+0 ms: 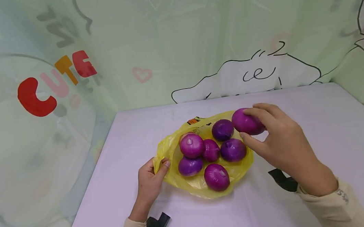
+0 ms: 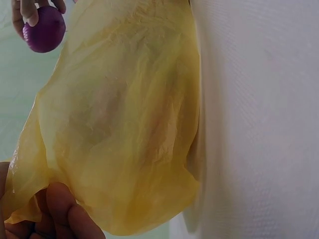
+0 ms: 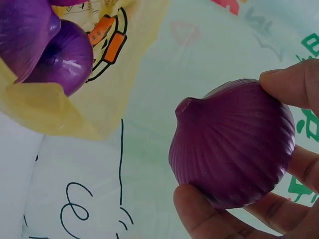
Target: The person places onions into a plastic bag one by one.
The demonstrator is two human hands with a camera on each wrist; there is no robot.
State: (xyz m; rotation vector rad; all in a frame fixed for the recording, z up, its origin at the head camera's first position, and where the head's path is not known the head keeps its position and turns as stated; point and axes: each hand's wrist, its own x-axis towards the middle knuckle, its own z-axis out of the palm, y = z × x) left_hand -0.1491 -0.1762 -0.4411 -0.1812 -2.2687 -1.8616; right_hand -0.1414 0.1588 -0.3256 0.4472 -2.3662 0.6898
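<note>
My right hand holds a red onion between thumb and fingertips, at the right rim of a yellow plastic bag. In the right wrist view this onion shows its ribbed purple skin and stubby neck. Several more onions lie in the wide mouth of the bag, one pale-tipped onion resting on top of others and another onion near the front edge. My left hand pinches the bag's left rim between thumb and fingers. From the left wrist, the bag's side hides its contents.
The bag rests on a table with a pale lilac cloth. Behind stands a light green curtain with printed drawings and coloured letters. Black straps sit at both wrists, the left strap and the right strap.
</note>
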